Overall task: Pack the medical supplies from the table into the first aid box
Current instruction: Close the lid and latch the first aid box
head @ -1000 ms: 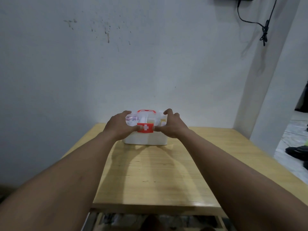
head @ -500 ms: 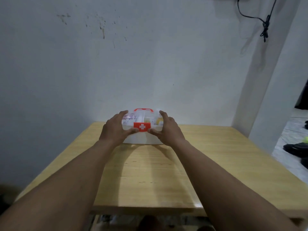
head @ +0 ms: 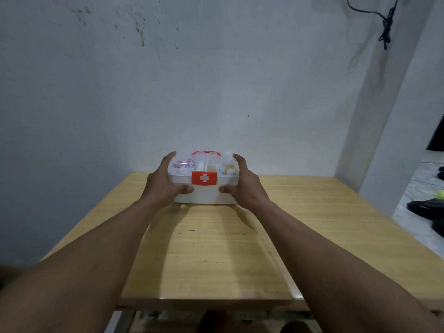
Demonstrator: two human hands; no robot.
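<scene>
two bare hands clasp a white first aid box [head: 204,195] at the far end of a wooden counter [head: 216,248], close to a scuffed pale wall [head: 192,80]. the left hand [head: 159,186] wraps the box's left end, fingers reaching up over the lid edge and thumb pressed on the front face; the right hand [head: 247,186] mirrors it on the right end, so each grip is closed around the box. the clear lid [head: 204,164] is down, and through it small supplies show as blurred white, pink and yellow shapes, too indistinct to name. a red latch with a white cross [head: 204,178] sits at the centre front, between the two thumbs, and a red handle [head: 206,153] lies across the top at the back. the box rests flat on the counter. a black cable [head: 385,27] hangs on the wall at upper right, and dark shoes [head: 425,209] lie on the floor beyond the counter's right edge.
</scene>
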